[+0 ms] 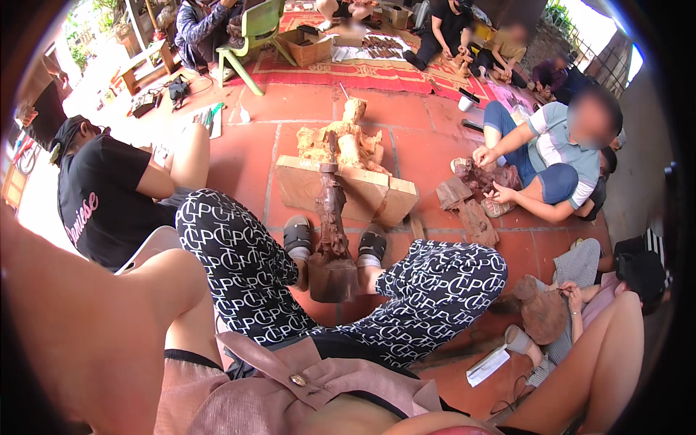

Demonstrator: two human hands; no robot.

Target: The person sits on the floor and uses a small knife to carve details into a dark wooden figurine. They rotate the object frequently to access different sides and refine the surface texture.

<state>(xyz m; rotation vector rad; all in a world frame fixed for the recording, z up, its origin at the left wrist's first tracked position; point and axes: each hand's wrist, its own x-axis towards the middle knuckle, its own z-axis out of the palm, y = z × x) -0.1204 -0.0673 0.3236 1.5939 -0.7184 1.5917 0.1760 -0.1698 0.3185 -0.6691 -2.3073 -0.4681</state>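
My left forearm [94,312] rises bent and very large at the left rim; the left hand lies beyond the picture. At the lower right my right arm [609,341] is bent too, its hand also out of sight. Neither arm reaches anything in view. Between my sandaled feet stands a dark reddish-brown wood carving [332,217], tall and narrow on a blocky base [333,280]. Just beyond it, a pale yellow carved wooden figure [353,141] appears above a thick light wooden block [304,185].
A person in black [109,181] sits close on my left. On the right, one person [558,138] handles a dark carving [489,177], another a brown wooden piece [540,315]. Farther off are a green chair [259,29], a cardboard box [304,47] and a red mat [319,72].
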